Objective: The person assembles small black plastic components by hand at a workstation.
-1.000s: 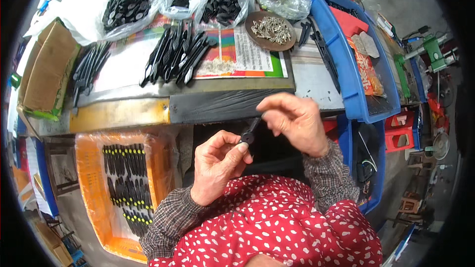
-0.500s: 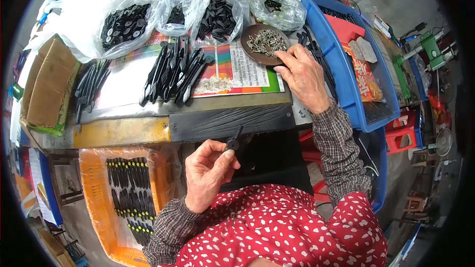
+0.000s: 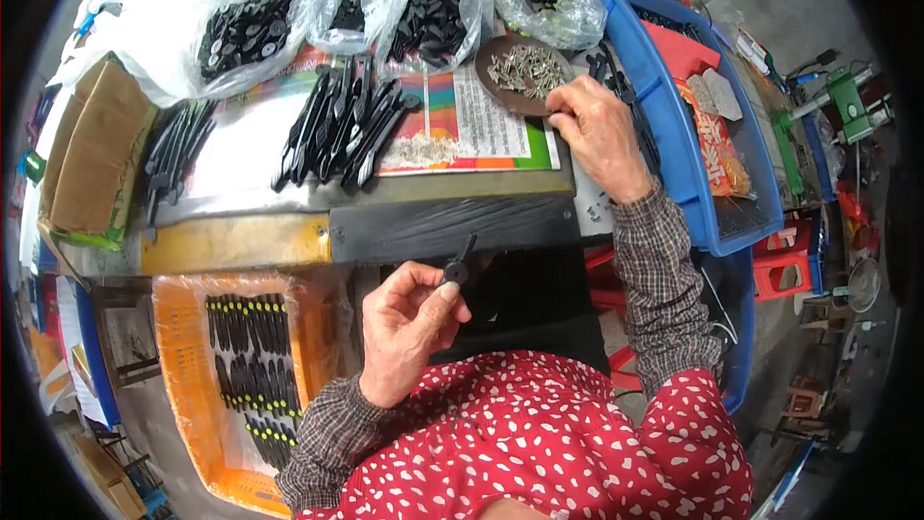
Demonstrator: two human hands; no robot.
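1. Moved the right hand (image 3: 599, 135) since a second ago, from beside the black part (image 3: 456, 273) up to the near right rim of the brown dish (image 3: 515, 101).
2. Curled the right fingers closely together there; cannot tell of anything caught between them.
3. Holding the black part in the left hand (image 3: 402, 327), with fingers nearly closed and gripping it between thumb and index finger; round disc at the fingertips, thin arm pointing up and slightly right beyond them.
4. Held just before the bench (image 3: 452, 226) edge, well apart from the right fingers and the small metal pins (image 3: 525, 70) heaped in the dish.
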